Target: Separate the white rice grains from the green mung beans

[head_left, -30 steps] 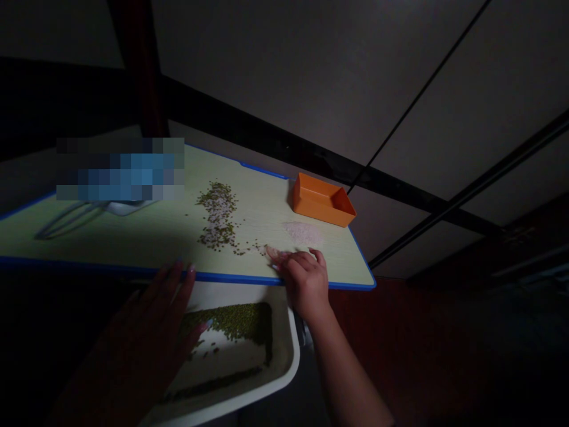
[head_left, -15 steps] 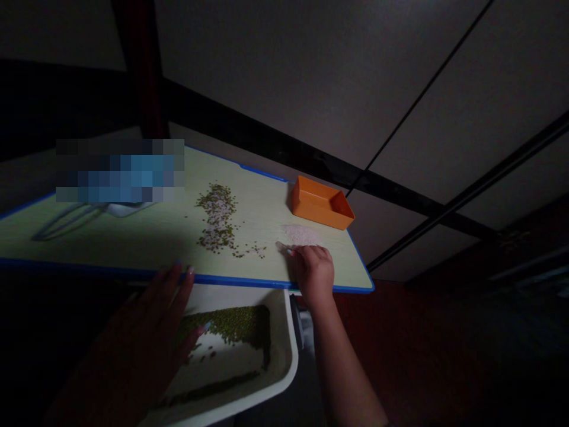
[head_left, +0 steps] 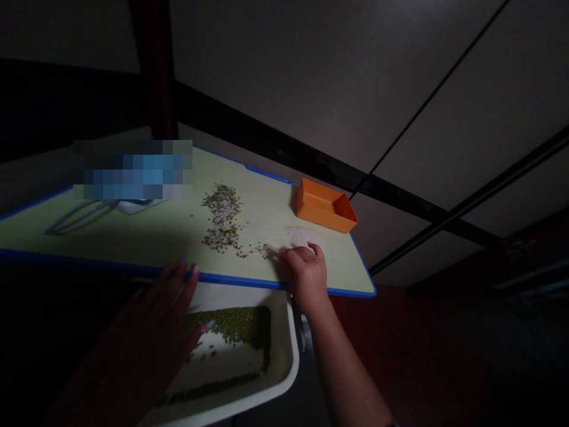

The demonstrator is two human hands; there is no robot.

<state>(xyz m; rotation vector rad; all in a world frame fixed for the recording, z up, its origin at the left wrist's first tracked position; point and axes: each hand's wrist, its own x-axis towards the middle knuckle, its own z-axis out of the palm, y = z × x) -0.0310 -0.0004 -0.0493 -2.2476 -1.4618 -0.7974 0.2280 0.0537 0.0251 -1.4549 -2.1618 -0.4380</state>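
Observation:
My right hand [head_left: 304, 273] rests on the pale table [head_left: 169, 237] with blue edging, its fingers curled and its fingertips touching loose grains just right of a mixed pile of green beans and white rice [head_left: 221, 218]. A small heap of white rice [head_left: 303, 235] lies just beyond the hand. My left hand [head_left: 157, 323] lies flat with fingers stretched out over the rim of a white tray [head_left: 271, 379], which holds green beans [head_left: 235, 323] and sits below the table's near edge.
An orange rectangular box [head_left: 326, 206] stands at the table's far right corner. A white object with a wire handle [head_left: 95, 210] lies at the table's left, under a blurred patch. Dark floor lies to the right.
My right hand slid right toward the rice heap, then back left to the loose grains. The left hand has stayed on the tray.

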